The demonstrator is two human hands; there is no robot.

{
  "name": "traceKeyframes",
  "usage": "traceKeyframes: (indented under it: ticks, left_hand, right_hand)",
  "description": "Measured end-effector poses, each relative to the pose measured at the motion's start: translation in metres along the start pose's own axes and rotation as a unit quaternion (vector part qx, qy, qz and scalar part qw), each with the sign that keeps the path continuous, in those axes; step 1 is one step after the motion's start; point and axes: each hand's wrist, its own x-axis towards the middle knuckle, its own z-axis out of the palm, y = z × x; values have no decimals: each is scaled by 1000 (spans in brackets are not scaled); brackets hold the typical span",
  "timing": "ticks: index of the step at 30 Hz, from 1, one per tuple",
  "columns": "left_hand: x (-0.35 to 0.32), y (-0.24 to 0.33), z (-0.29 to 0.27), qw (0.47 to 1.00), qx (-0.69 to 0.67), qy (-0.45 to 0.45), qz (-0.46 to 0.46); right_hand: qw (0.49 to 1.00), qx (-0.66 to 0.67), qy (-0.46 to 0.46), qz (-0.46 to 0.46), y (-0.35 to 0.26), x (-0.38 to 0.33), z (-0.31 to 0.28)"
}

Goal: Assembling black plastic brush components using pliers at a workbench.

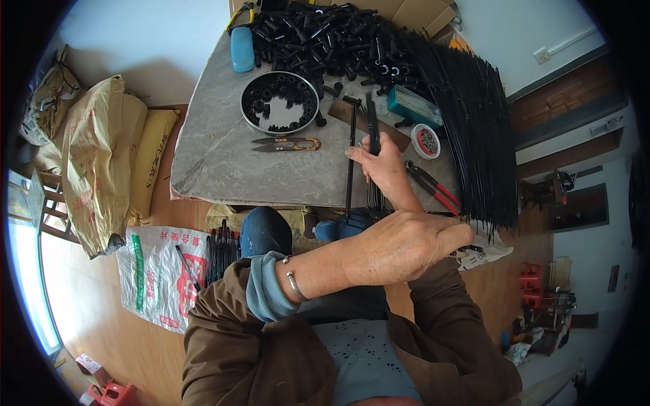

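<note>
My right hand [387, 170] is closed around a black tube-like piece [373, 128] above the table's front edge. A thin black rod [350, 169] stands upright by its thumb. My left hand [423, 247] crosses in front of my right forearm, its fingers curled and pointing right; what they hold, if anything, is hidden. Red-handled pliers [437, 191] lie on the table just beyond it. To the left of my right hand are thread snips [288, 144] and a round metal bowl [245, 116] with small black rings inside.
The grey table [223, 162] carries a pile of black tubular parts [325, 37], a long bundle of black rods [474, 128], a teal box [414, 107], a blue box [242, 49] and a white tub [437, 150] of small metal pieces. Sacks [101, 155] stand at left.
</note>
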Motion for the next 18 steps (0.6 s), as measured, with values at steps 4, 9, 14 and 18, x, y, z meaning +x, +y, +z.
traceKeyframes:
  ticks: [4, 9, 14, 18]
  left_hand:
    - [0, -1, 0, 1000, 2, 2, 4]
    - [3, 3, -2, 1000, 0, -8, 2]
    - [0, 1, 0, 1000, 0, -3, -14]
    - [1, 0, -4, 1000, 3, 13, -4]
  right_hand:
    - [1000, -19, -6, 13, -2, 2, 2]
    - [994, 94, -40, 41, -1, 9, -15]
    - [972, 220, -2, 79, -13, 6, -15]
    - [950, 308, -26, 41, -21, 24, -28]
